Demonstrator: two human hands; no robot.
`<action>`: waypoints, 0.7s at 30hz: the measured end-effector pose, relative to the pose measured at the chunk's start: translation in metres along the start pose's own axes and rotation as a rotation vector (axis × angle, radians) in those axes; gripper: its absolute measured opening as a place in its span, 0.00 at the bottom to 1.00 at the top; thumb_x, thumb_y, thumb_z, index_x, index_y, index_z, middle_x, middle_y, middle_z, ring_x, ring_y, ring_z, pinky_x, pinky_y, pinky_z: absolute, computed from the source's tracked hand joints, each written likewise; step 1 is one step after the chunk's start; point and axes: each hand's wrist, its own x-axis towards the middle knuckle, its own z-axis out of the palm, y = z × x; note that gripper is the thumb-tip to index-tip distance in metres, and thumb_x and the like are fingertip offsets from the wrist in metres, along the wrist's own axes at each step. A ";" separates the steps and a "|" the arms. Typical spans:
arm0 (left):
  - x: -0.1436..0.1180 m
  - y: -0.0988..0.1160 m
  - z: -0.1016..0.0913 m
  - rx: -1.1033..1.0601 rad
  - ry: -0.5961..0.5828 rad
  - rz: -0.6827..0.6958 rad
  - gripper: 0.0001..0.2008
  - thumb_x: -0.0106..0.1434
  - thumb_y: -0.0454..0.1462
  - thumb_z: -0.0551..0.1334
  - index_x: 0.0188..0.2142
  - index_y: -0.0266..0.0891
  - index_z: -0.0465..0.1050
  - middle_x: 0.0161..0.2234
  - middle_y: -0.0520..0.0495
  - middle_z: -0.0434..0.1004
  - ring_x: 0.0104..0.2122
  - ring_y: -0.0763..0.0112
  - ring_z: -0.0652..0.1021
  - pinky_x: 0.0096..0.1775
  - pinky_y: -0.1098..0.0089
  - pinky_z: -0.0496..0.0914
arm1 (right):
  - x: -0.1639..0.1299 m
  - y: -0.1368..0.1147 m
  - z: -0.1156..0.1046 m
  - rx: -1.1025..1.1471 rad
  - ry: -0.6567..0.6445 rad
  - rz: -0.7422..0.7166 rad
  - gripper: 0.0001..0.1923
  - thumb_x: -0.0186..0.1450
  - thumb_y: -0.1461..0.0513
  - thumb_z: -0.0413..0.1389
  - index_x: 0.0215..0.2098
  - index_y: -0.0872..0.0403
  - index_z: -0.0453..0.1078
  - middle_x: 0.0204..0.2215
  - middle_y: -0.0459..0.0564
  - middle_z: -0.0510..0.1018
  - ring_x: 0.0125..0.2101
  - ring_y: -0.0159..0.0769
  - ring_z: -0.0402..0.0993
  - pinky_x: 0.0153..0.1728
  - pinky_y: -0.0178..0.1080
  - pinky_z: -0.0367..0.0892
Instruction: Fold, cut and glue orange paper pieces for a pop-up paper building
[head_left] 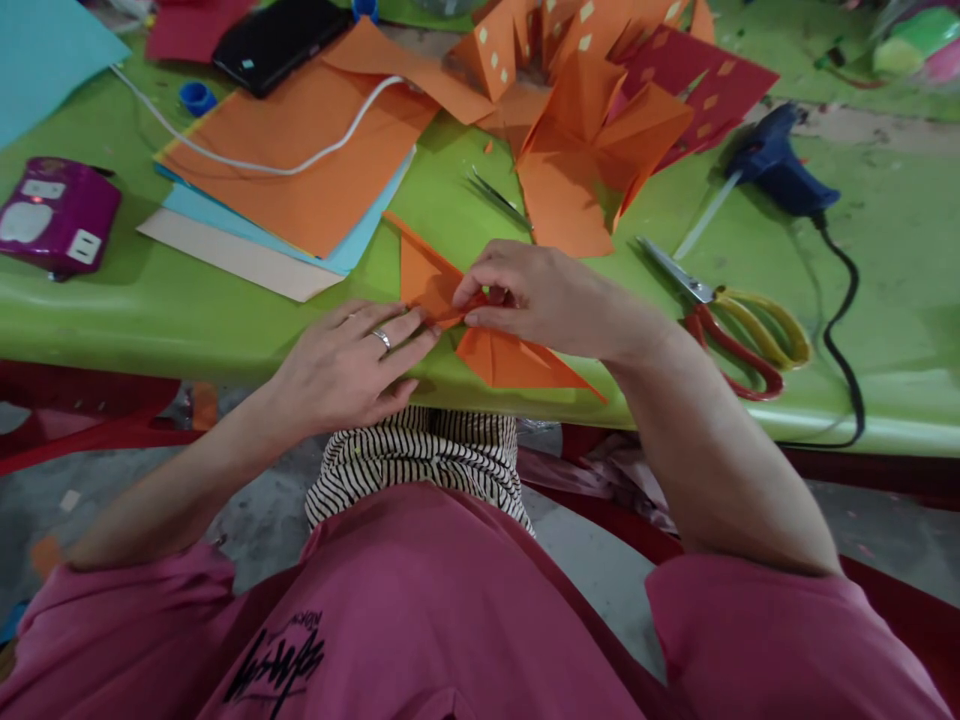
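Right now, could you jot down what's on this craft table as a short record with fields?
Left hand: flat on the folded orange paper
Right hand: pinching a fold of that paper
Table: green
Scissors: right of the hands, red and yellow handles
Glue gun: blue, far right
Paper stack: orange on top, white cable across it
Tweezers: beyond the hands

Folding orange paper at the near edge of a green table

The left hand [349, 365] lies flat with fingertips on the folded orange paper [495, 350], while the right hand [540, 298] pinches a crease in it. Scissors [731, 320] with red and yellow handles lie just right of that hand, a blue glue gun [776, 165] sits farther back, and a stack of paper sheets [292, 180] is toward the far left.
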 end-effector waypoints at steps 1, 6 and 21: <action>0.000 0.000 0.000 0.001 -0.001 0.000 0.22 0.67 0.38 0.59 0.59 0.32 0.69 0.56 0.34 0.75 0.55 0.52 0.76 0.53 0.54 0.71 | -0.001 0.001 0.000 -0.006 0.010 0.009 0.07 0.65 0.63 0.58 0.40 0.55 0.76 0.40 0.51 0.75 0.36 0.35 0.71 0.39 0.39 0.63; 0.001 0.002 0.001 0.018 -0.005 -0.006 0.22 0.67 0.38 0.59 0.58 0.30 0.69 0.55 0.34 0.76 0.54 0.51 0.76 0.52 0.54 0.72 | -0.001 0.007 0.003 -0.020 0.058 -0.020 0.06 0.66 0.62 0.58 0.38 0.53 0.77 0.39 0.50 0.74 0.33 0.33 0.69 0.37 0.38 0.63; 0.008 0.003 -0.005 0.036 -0.112 -0.021 0.27 0.68 0.43 0.58 0.62 0.29 0.66 0.54 0.34 0.76 0.52 0.50 0.76 0.50 0.53 0.72 | 0.003 0.002 0.013 -0.172 0.095 0.043 0.03 0.65 0.63 0.57 0.34 0.50 0.74 0.38 0.50 0.73 0.33 0.39 0.73 0.34 0.42 0.68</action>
